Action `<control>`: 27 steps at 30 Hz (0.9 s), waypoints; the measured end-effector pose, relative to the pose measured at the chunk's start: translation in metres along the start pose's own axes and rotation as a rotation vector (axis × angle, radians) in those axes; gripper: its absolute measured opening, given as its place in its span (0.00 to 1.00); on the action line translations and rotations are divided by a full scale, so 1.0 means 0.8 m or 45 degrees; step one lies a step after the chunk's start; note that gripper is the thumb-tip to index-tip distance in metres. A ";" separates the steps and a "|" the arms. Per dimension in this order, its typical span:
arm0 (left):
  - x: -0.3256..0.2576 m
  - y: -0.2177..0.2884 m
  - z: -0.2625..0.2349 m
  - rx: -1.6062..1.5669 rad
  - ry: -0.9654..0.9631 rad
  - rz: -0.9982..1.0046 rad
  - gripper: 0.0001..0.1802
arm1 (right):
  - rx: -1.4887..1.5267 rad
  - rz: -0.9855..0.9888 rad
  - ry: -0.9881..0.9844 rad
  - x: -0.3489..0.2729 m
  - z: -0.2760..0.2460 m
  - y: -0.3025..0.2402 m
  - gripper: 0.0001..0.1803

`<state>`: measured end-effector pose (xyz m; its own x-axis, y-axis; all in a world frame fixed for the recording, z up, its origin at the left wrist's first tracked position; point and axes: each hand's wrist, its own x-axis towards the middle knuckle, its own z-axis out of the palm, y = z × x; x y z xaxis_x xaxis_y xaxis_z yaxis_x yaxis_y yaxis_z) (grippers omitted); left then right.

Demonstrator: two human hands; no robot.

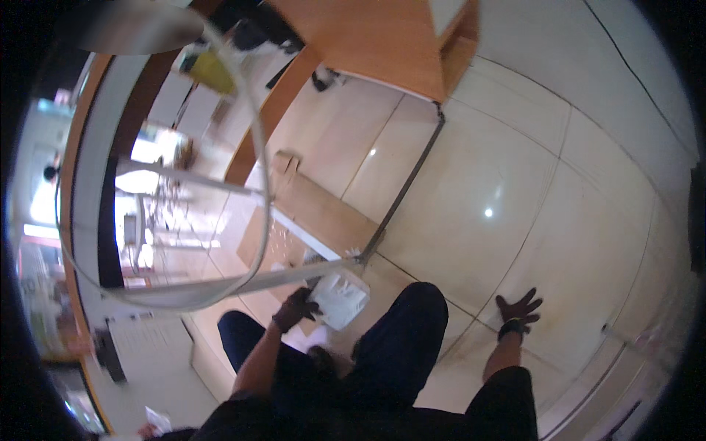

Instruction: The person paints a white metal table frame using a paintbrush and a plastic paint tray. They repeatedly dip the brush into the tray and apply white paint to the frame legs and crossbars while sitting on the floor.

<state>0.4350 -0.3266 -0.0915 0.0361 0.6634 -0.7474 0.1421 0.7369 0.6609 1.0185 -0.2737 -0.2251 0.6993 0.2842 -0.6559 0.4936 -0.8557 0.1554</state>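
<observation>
My left hand [296, 307], in a dark glove, grips a clear plastic bag with white contents [340, 298] in front of my dark-trousered legs. My right hand [518, 307], also gloved, hangs out to the right with its fingers spread, holding nothing, above the pale tiled floor [507, 184]. A large clear round cover or glass panel with a white rim [254, 147] stands just left of the bag, above my left forearm.
Flattened brown cardboard [323, 213] lies on the floor ahead of me, beside a grey metal strip [404, 191]. An orange wooden cabinet [382, 44] stands at the top. White shelving and a bright window area fill the left.
</observation>
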 end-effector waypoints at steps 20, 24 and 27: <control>0.001 0.091 0.064 0.134 0.271 -0.159 0.25 | -0.826 -0.406 0.357 0.046 0.071 -0.008 0.38; -0.006 0.087 0.067 0.173 0.275 -0.178 0.23 | -0.857 -0.524 0.359 0.052 0.076 -0.018 0.35; -0.018 0.083 0.068 0.208 0.259 -0.163 0.22 | -0.871 -0.578 0.347 0.055 0.079 -0.022 0.33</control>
<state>0.4980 -0.2947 -0.0406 -0.1894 0.5911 -0.7840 0.2906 0.7965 0.5303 1.0077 -0.2733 -0.3033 0.4152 0.7040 -0.5761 0.8968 -0.2105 0.3891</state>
